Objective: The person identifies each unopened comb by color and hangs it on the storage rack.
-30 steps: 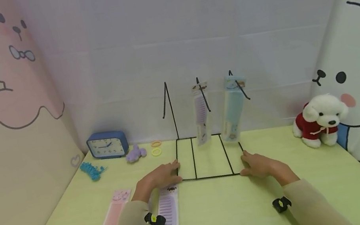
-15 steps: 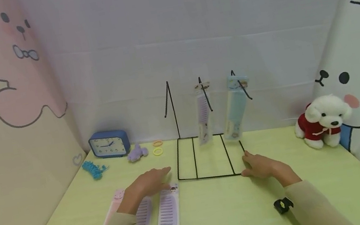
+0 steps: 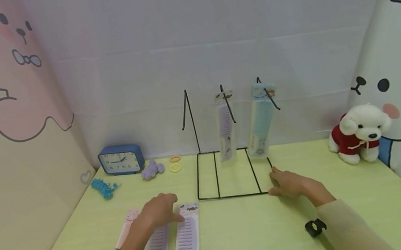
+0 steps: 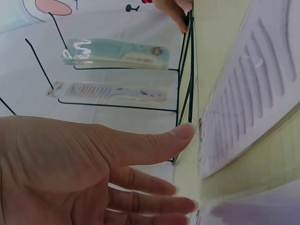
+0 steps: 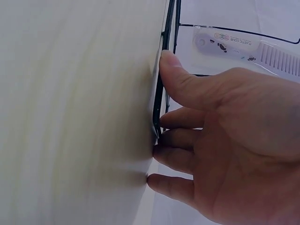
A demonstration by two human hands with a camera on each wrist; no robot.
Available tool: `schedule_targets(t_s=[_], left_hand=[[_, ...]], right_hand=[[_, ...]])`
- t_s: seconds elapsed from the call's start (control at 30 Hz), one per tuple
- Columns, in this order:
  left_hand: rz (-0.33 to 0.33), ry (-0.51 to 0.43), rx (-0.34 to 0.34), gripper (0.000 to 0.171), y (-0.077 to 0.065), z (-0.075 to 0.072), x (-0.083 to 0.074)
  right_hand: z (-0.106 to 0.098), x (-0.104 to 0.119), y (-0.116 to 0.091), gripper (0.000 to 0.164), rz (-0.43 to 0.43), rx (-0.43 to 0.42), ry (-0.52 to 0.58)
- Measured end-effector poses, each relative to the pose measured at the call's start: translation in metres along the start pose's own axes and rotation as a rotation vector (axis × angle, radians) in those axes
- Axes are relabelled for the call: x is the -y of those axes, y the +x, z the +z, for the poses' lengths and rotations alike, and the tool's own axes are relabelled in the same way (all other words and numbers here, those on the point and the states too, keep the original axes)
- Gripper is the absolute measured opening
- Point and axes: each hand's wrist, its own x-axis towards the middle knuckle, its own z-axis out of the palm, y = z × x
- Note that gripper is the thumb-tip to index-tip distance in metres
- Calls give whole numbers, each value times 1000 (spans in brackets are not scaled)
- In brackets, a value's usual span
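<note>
My left hand (image 3: 158, 215) hovers over the packaged combs at the front left, fingers spread and holding nothing. Under and beside it lie a packaged purple comb (image 3: 185, 244), a second purple comb (image 3: 157, 249) and a pink comb pack (image 3: 125, 227), partly hidden by the hand. My right hand (image 3: 289, 183) grips the front right corner of a black wire display rack (image 3: 233, 196), thumb on the front bar and fingers at the side bar (image 5: 159, 103). From the rack's hooks hang a small purple comb pack (image 3: 225, 127) and a light blue comb pack (image 3: 261, 121). Its left hook (image 3: 184, 112) is bare.
At the back left stand a blue clock (image 3: 121, 160), a bundle of blue cord (image 3: 104, 188), a small purple toy (image 3: 152, 169) and two hair ties (image 3: 175, 168). A white plush dog (image 3: 360, 132) sits at the back right. A white wall backs the table (image 3: 245, 242).
My left hand has let go of the rack's left side and moved left and toward me, over the combs. My right hand stays at the rack's right corner.
</note>
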Motion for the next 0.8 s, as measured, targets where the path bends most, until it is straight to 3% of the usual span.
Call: schedule_targets(t_s=[0.13, 0.33, 0.5, 0.8], left_hand=[[-87, -7, 25, 47, -12, 6, -11], [-125, -51, -24, 53, -20, 15, -19], [-127, -111, -8, 67, -25, 21, -25], [-79, -128, 27, 93, -26, 25, -33]], right_hand=[[0, 1, -2, 71, -7, -1, 6], [0, 0, -2, 71, -16, -6, 10], [2, 1, -2, 71, -16, -3, 13], [1, -1, -2, 72, -7, -15, 3]])
